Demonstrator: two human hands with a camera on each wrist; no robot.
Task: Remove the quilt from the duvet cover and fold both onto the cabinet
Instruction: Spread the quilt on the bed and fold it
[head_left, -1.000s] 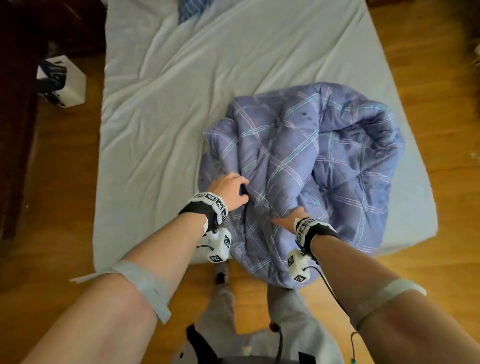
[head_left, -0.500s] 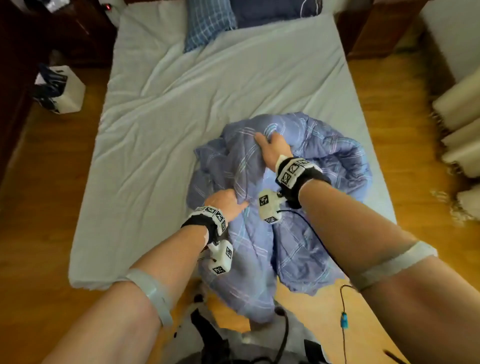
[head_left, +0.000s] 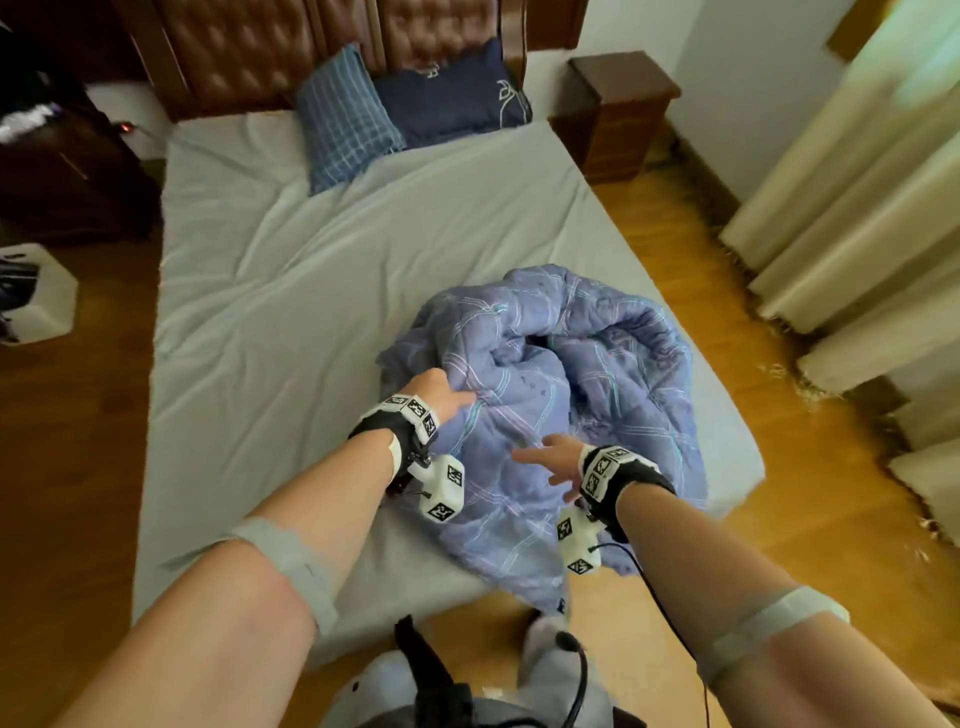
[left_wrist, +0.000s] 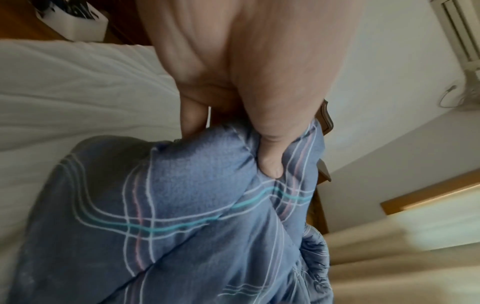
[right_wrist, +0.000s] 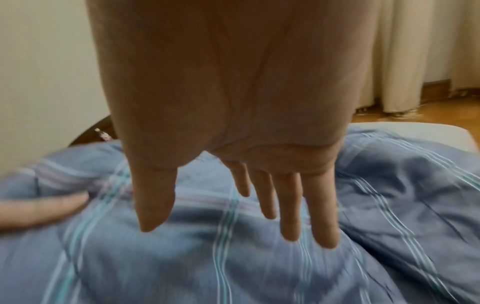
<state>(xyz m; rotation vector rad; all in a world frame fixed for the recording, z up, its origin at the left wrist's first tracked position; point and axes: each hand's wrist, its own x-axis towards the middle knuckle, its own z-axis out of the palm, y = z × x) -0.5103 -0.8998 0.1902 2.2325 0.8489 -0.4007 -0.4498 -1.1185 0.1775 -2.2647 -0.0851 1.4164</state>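
right hand (head_left: 553, 460) now off quilt (head_left: 582, 364)

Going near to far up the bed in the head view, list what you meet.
right hand → left hand → bunched blue plaid quilt → bare grey sheet → checked pillow → brown tufted headboard
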